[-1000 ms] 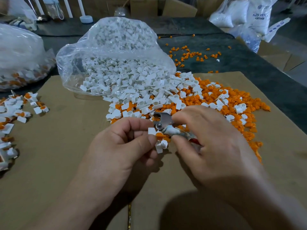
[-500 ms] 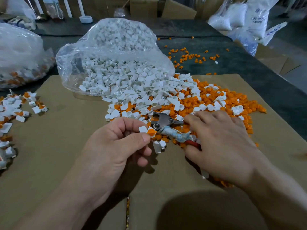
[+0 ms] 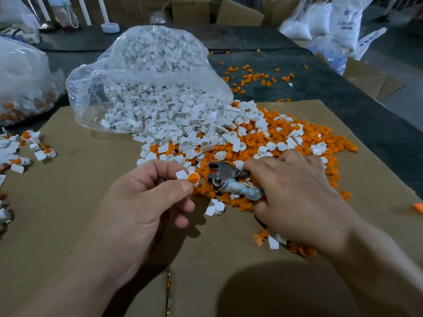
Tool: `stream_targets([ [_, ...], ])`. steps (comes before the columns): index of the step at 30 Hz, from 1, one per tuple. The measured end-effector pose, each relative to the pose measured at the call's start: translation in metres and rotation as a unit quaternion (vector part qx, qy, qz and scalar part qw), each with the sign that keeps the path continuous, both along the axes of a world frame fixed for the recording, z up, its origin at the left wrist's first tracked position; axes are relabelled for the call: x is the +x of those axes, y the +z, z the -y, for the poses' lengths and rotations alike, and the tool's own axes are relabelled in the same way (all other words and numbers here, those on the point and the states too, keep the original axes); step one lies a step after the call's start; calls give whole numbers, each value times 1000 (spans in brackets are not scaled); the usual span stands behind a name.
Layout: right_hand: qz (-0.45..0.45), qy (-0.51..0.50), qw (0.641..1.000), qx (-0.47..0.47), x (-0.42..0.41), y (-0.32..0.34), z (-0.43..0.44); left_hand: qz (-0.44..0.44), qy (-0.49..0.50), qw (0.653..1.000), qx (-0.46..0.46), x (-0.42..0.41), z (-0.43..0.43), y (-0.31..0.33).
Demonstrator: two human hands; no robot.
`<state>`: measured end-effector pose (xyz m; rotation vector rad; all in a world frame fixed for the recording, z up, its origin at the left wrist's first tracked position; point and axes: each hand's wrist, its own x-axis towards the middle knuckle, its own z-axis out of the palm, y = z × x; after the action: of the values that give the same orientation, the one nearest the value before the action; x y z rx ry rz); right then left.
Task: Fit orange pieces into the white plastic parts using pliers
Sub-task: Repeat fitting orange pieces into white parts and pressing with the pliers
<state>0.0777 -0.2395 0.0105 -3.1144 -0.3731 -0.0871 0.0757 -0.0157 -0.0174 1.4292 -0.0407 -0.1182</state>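
My left hand (image 3: pixel 146 202) pinches a white plastic part with an orange piece seated in it (image 3: pixel 191 178), held just left of the pliers' jaws. The metal pliers (image 3: pixel 225 177) lie on the pile's near edge with their jaws apart. Their handles run under my right hand (image 3: pixel 297 197), whose thumb curls below them while the fingers reach over the pile. Loose white parts (image 3: pixel 183 124) spill from a clear bag (image 3: pixel 148 72). Orange pieces (image 3: pixel 309 138) spread out to the right of them.
Brown cardboard (image 3: pixel 68 213) covers the table. Several fitted white-and-orange parts (image 3: pixel 20 147) lie at the left edge, below another full bag (image 3: pixel 23 88). Stray orange pieces (image 3: pixel 256 76) dot the dark mat behind. Boxes and sacks stand at the back.
The pliers came off the part and went down onto the pile with my right hand. My left hand drew the fitted part slightly left and up.
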Motion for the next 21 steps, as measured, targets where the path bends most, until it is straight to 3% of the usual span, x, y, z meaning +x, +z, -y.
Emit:
stream_targets([
  [9,55,-3,987,151,-5,17,2,6,19,999,-43,0,2,6],
  [15,22,58,990,124,-15,23,-3,32,29,997,-68,-5,6,18],
  [21,23,72,984,162,-19,25,0,65,20,995,-71,-6,5,20],
])
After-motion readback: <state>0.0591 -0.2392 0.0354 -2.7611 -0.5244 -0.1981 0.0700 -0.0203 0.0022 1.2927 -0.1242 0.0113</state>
